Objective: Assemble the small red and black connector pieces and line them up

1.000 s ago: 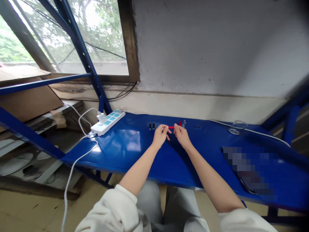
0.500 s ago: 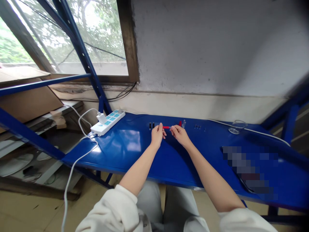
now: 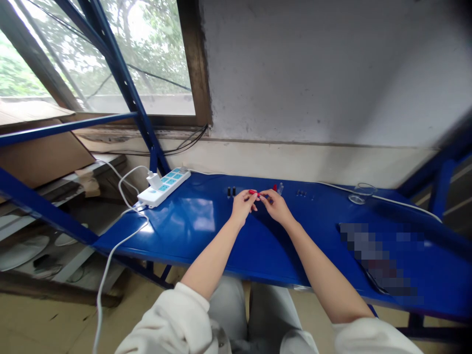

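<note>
Both my hands meet over the far middle of the blue table [image 3: 206, 231]. My left hand [image 3: 242, 207] pinches a thin red piece [image 3: 253, 192] at its fingertips. My right hand [image 3: 275, 206] is closed in a pinch right beside it, touching the same red piece's other end. Just behind my hands lie two small black parts [image 3: 231, 191], another red piece [image 3: 275, 187], a small clear part [image 3: 280, 188] and a row of tiny dark parts [image 3: 301, 192].
A white power strip [image 3: 164, 186] with a plugged charger and white cable lies at the table's left rear. A clear glass dish [image 3: 361, 192] and a thin white wire sit at the right rear. A blurred-out object [image 3: 379, 258] lies on the right. A blue rack frame stands left.
My hands have drawn closer together, and the red piece now shows shorter between them. The left hand has shifted slightly toward the wall. The view has drifted a little.
</note>
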The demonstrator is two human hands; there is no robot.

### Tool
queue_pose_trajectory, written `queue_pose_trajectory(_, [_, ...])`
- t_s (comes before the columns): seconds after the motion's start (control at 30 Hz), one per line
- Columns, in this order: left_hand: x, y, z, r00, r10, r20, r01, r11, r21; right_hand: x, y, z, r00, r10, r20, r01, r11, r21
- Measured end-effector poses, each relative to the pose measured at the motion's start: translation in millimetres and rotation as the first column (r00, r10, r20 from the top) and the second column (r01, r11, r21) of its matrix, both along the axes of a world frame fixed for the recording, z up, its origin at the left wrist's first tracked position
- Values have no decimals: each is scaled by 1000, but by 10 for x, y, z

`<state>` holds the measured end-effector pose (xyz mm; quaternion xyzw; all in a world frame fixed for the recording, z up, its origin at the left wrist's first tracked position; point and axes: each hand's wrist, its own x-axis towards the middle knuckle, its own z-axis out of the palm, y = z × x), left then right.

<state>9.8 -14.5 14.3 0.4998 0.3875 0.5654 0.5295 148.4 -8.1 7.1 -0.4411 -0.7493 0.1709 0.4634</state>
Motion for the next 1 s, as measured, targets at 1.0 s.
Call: queue_pose_trajectory(1.0, [66,-58,-166,703,207,-680,55,938,342,535,151,-130,753,-481,449,621,745,-242])
